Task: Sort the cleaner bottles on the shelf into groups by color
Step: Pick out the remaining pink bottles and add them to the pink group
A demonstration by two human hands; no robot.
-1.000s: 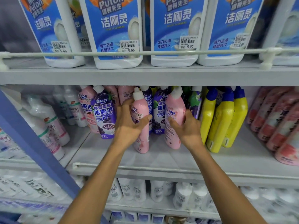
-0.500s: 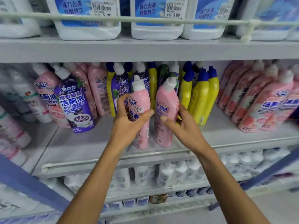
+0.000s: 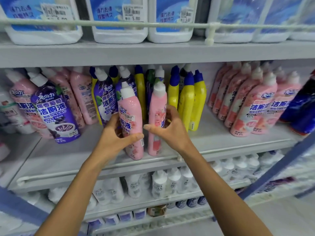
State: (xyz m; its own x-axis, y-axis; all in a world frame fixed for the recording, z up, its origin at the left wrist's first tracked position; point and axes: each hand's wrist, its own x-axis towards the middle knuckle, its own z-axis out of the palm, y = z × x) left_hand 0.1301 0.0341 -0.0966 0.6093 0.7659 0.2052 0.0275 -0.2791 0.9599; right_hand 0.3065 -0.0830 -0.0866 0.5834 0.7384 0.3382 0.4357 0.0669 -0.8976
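Gripping two pink cleaner bottles near the front edge of the middle shelf [image 3: 59, 160], the person's hands were close together just left of the yellow bottles [image 3: 187, 103], the landmark for this legend. The left hand [image 3: 117, 133] curled its fingers and thumb round the lower body of the left pink bottle [image 3: 131, 106], which tilted with its white cap leaning away from the yellow bottles. The right hand [image 3: 167, 130] wrapped round the waist of the right pink bottle [image 3: 157, 106], which stood nearly upright just beside the nearest yellow bottle. Whether either held bottle rested on the shelf could not be told. The two thumbs nearly met between the held pair. Immediately left of the yellow bottles, behind the held pair, stood purple bottles [image 3: 104, 99] mixed with further yellow ones. Farther left leaned several pink bottles [image 3: 81, 99], with one large purple bottle [image 3: 54, 113] in front. Well right of the yellow bottles, across a bare stretch of shelf, stood a grouped pink set [image 3: 252, 106]. Above the yellow bottles sat white jugs [image 3: 119, 31] with blue labels; below them, white bottles [image 3: 160, 184].
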